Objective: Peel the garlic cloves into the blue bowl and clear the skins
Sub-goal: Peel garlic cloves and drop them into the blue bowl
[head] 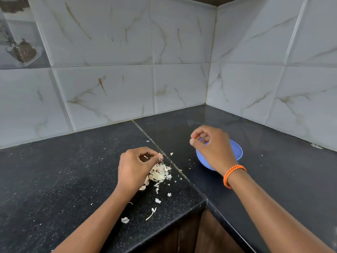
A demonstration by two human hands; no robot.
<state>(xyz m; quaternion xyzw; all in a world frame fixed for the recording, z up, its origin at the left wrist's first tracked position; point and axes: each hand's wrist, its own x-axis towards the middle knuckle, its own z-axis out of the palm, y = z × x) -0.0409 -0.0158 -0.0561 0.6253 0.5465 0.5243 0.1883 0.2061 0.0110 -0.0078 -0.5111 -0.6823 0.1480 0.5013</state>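
Note:
A pile of pale garlic skins (160, 173) lies on the black counter near the inner corner edge. My left hand (135, 166) hovers over the pile, thumb and forefinger pinching a small bit of skin just above it. The blue bowl (237, 152) sits to the right on the other counter slab. My right hand (212, 146) is above the bowl's near-left side with fingers curled, fingertips close together; whether they hold anything is not visible. The bowl's inside is mostly hidden by that hand.
Loose skin scraps (157, 200) and a thin stem piece (151, 213) lie scattered toward the counter's front edge (182, 225). Tiled walls meet in a corner behind. An orange bracelet (233, 175) is on my right wrist.

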